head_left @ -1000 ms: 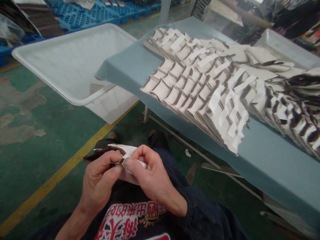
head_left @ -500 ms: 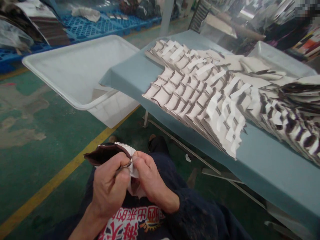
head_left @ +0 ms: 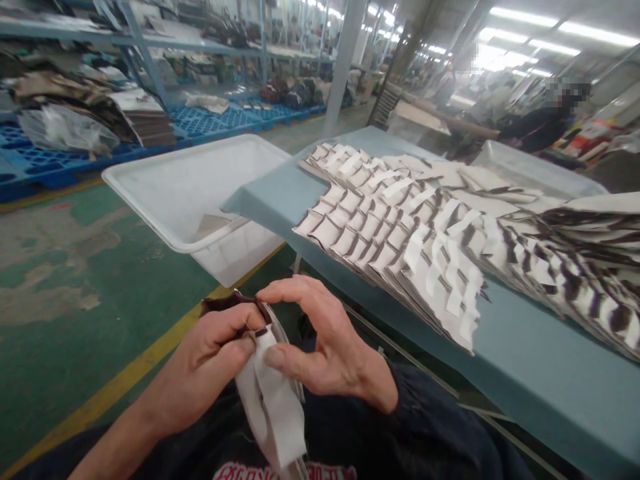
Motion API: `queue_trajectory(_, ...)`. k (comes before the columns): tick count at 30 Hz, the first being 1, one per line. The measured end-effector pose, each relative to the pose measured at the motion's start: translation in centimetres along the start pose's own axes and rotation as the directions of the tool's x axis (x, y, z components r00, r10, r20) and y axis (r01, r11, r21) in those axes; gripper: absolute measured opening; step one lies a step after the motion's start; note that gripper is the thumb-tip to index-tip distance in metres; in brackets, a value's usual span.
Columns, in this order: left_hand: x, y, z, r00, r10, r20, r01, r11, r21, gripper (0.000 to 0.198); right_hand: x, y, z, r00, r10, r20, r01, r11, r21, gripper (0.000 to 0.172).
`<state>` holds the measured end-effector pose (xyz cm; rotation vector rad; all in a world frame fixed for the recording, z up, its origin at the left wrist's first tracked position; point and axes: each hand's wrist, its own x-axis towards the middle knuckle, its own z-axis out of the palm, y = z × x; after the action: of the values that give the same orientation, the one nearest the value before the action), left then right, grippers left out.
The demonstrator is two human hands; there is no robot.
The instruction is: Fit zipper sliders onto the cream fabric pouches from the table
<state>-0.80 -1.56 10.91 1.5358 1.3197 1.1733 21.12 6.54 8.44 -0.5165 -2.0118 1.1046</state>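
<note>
Over my lap, my left hand (head_left: 213,363) pinches a dark brown and white piece of material (head_left: 240,308) at its upper edge. A white strip (head_left: 275,407) hangs down from it between my hands. My right hand (head_left: 325,340) holds that strip, thumb pressed to it and the other fingers arched above. To the right, on a blue-grey table (head_left: 545,360), lie overlapping rows of similar white and brown pieces (head_left: 400,233), several with white strips on them.
A large white plastic tub (head_left: 165,213) stands on the green floor at the table's left end. A yellow line (head_left: 130,373) runs across the floor below it. Blue pallets (head_left: 210,120) and shelving stand behind. People work at the far right.
The view has tilted up, showing more of the hall. The white strip now hangs down long between my hands, and my right hand's fingers have lifted and spread over the piece.
</note>
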Motion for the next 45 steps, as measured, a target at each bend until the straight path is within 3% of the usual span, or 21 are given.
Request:
queue_trajectory(2,0.3,1.3,-0.2,0.999,0.006,0.041,-0.008,0.999,0.050,0.027,1.6,-0.6,-0.8,0.992,-0.080,0.101,0.086,0.995,-0.058,0.050)
queue_trajectory(4,0.2,2.3,-0.3,0.997,-0.008,0.076,0.002,0.996,0.085,0.029,2.7,-0.9,-1.3,0.979,-0.084,0.185,0.103,0.990,-0.096,0.050)
queue_trajectory(6,-0.1,2.7,-0.3,0.994,-0.033,0.104,0.024,0.996,0.087,0.028,3.3,-1.0,-1.4,0.961,-0.071,0.267,0.101,0.990,-0.101,0.060)
queue_trajectory(10,-0.8,2.4,-0.4,0.998,-0.038,0.041,0.036,0.997,0.064,0.023,3.0,-1.4,-1.1,0.929,-0.057,0.366,0.066,0.998,-0.011,0.072)
queue_trajectory(15,-1.6,1.8,-0.5,0.998,-0.040,-0.040,0.045,0.989,0.141,0.022,2.1,-2.1,-1.3,0.946,0.024,0.323,0.000,0.997,-0.073,0.061)
queue_trajectory(18,-1.8,1.8,-0.1,0.998,0.029,-0.056,-0.017,0.980,0.198,0.022,1.7,-2.4,-1.6,0.947,0.058,0.316,-0.023,0.993,-0.112,0.054)
queue_trajectory(24,-1.5,2.1,0.8,0.979,0.174,-0.105,-0.146,0.962,0.229,0.018,0.9,-2.3,-0.8,0.967,0.134,0.218,-0.131,0.991,-0.028,0.024)
queue_trajectory(28,-1.5,1.2,1.2,0.959,0.258,-0.115,-0.225,0.943,0.244,0.020,0.2,-1.9,0.5,0.971,0.181,0.158,-0.198,0.975,0.099,0.020)
queue_trajectory(31,-2.1,-0.4,1.2,0.921,0.377,-0.102,-0.347,0.910,0.228,0.028,-0.3,-2.0,1.0,0.920,0.320,0.226,-0.374,0.891,0.258,0.023)
queue_trajectory(34,-2.9,-2.1,0.7,0.894,0.447,0.011,-0.436,0.865,0.249,0.042,-0.7,-2.6,1.2,0.836,0.456,0.304,-0.547,0.731,0.407,0.024)
queue_trajectory(36,-3.2,-3.2,0.2,0.867,0.491,0.080,-0.492,0.820,0.293,0.048,-0.7,-3.1,1.1,0.801,0.517,0.302,-0.598,0.665,0.447,0.021)
queue_trajectory(42,-2.5,-4.6,0.1,0.816,0.564,0.124,-0.557,0.712,0.427,0.040,0.1,-2.3,1.3,0.773,0.536,0.340,-0.633,0.619,0.464,0.020)
queue_trajectory(45,-2.4,-3.6,0.7,0.832,0.548,0.079,-0.526,0.737,0.425,0.038,0.3,-1.7,1.0,0.797,0.501,0.339,-0.604,0.675,0.423,0.015)
